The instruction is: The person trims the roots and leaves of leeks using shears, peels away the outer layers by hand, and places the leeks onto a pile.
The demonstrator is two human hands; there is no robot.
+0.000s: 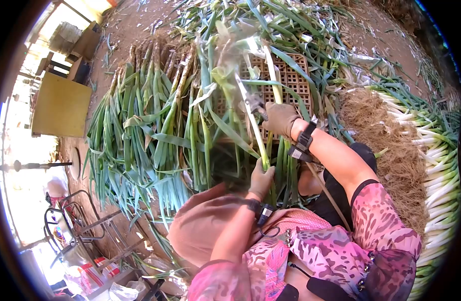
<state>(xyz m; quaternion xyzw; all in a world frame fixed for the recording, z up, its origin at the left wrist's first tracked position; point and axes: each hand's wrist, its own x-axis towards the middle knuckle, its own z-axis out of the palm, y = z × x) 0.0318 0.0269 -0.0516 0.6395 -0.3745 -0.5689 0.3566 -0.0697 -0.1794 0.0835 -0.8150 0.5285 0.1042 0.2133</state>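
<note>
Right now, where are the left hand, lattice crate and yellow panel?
Left hand (261, 181): head view, back of the glove.
Lattice crate (302, 88): head view, lattice near its right edge.
Yellow panel (62, 106): head view, middle.

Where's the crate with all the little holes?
The crate is above centre in the head view, slightly right, under green stalks, just beyond the right hand.

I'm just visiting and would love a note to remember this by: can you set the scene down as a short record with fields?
left hand: gloved, closed around a long green-and-white stalk
right hand: gloved, closed on a metal tool, type unclear
beyond the hands: tan lattice crate, partly covered by leaves
left side: leafy green bundles, roots toward the top
right side: row of white-stemmed plants with brown roots
far left: yellow panel
</note>
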